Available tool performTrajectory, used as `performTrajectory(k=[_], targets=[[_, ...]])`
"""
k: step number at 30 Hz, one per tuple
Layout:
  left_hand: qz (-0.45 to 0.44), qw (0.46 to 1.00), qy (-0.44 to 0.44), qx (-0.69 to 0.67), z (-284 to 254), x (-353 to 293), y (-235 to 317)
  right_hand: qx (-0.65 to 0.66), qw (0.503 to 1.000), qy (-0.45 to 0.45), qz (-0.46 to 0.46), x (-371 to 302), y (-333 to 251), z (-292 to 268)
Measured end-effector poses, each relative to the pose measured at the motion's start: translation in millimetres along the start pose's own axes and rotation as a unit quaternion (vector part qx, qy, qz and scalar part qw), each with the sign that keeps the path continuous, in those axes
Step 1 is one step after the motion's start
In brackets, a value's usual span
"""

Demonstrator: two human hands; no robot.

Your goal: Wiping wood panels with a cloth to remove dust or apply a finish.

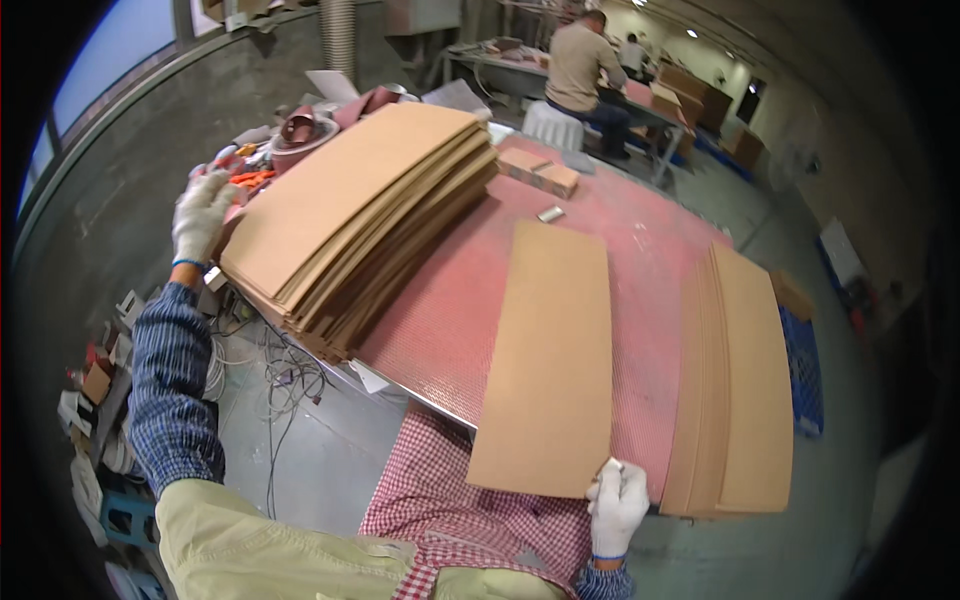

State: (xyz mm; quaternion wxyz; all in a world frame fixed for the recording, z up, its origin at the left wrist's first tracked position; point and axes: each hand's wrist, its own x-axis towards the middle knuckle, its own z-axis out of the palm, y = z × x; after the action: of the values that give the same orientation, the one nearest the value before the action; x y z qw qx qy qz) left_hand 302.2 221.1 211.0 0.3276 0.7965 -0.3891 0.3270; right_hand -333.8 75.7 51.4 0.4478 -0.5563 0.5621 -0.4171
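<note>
My left hand (203, 218), in a white knit glove, is by the left end of a tall stack of brown cardboard sheets (350, 170). Its fingers look loosely spread, with nothing visible in them. One brown cardboard sheet (550, 350) lies lengthwise in the middle of the table, its near edge over my lap. My right hand (618, 508), also gloved, is closed at that sheet's near right corner. A small pale piece shows at its fingertips, too small to name. Further right lies a lower, fanned pile of brown sheets (750, 380).
The table (440, 320) has a red textured top. A small silver cylinder (550, 214) and a cardboard box (538, 172) lie toward its far side. A bowl (300, 140) and orange items stand behind the tall stack. Cables (285, 375) lie on the floor. A person (582, 70) sits beyond.
</note>
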Motion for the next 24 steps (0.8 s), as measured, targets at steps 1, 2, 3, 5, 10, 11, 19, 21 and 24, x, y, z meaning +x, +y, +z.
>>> performTrajectory(k=[1,2,3,5,10,11,19,21,24], targets=[[0.069,0.995,0.074,0.005,-1,0,20,-0.007,1.0,-0.004,-0.014,0,-1,2],[0.065,0.99,0.077,-0.095,-3,-6,46,-0.01,1.0,0.007,0.0,2,0,2],[0.091,0.984,0.055,-0.144,-8,-19,104,0.0,1.0,0.019,-0.005,4,1,2],[0.238,0.967,0.006,-0.091,-21,-54,164,0.004,0.999,0.035,0.005,1,0,-1],[0.202,0.906,-0.285,-0.238,40,-162,256,0.06,0.998,0.014,0.03,16,-7,2],[0.058,0.886,-0.371,-0.272,56,-174,271,0.058,0.998,0.014,0.031,16,-2,0],[-0.221,0.798,-0.485,-0.283,188,-186,313,-0.039,0.999,0.005,-0.027,9,15,-11],[-0.205,0.811,-0.496,-0.235,193,-183,322,-0.044,0.999,0.008,-0.01,6,11,-10],[-0.17,0.852,-0.457,-0.189,194,-186,326,-0.091,0.995,0.02,0.034,8,18,-12]])
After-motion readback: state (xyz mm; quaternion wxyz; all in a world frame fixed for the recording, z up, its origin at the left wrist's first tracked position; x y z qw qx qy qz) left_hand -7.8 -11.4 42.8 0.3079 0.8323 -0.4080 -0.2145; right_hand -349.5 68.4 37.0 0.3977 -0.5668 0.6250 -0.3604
